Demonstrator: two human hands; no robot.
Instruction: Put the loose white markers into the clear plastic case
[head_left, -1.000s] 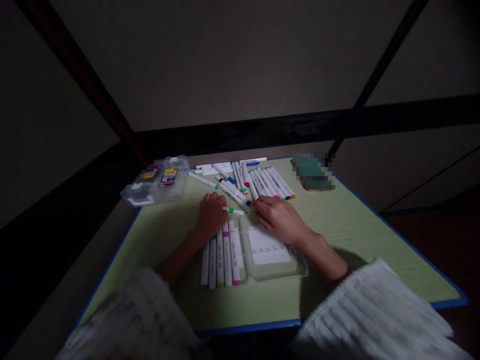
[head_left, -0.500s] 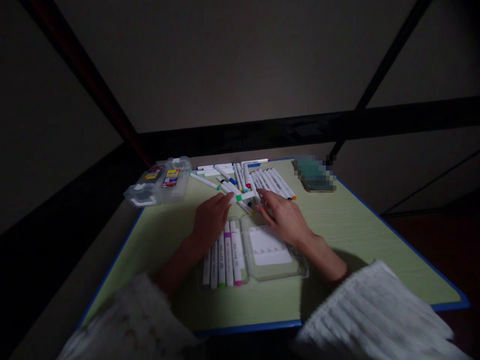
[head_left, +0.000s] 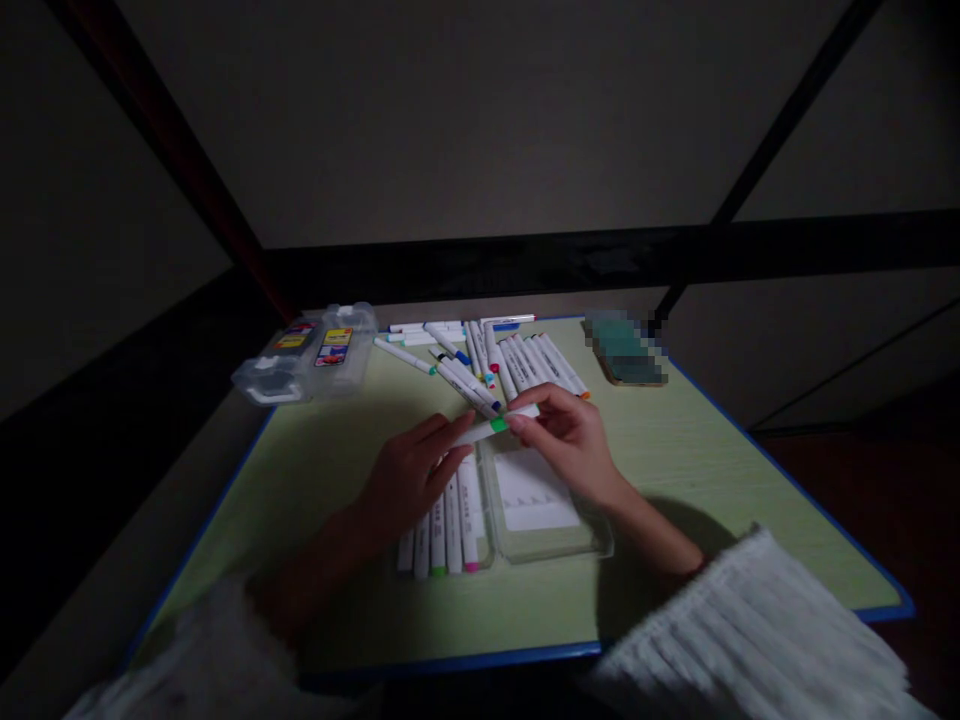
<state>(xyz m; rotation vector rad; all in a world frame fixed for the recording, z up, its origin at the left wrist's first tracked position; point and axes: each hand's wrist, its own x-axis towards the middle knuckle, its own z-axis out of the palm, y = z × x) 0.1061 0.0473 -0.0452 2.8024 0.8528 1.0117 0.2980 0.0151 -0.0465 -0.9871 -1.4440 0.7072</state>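
Between my two hands is a white marker (head_left: pixel 480 432) with a green band, held nearly level and tilted up to the right. My left hand (head_left: pixel 411 468) pinches its left end, and the fingers of my right hand (head_left: pixel 566 435) close on the part by the green band. Below them lies an open clear plastic case (head_left: pixel 600 548). Its left half holds a row of white markers (head_left: pixel 454 530), some with green or pink ends; my left hand hides their upper parts. A white card (head_left: pixel 536 490) shows in the right half.
Loose markers (head_left: pixel 469 380) lie in a heap behind my hands, beside a neat row of markers (head_left: pixel 544 365). Another clear case (head_left: pixel 341 345) with labels sits at the back left. A phone (head_left: pixel 626 350), partly blurred, rests at the back right of the blue-edged table (head_left: pixel 697 470).
The marker has come nearer to me and tilts up more to the right. My right fingers have closed around it near the green band. Both hands stay over the case.
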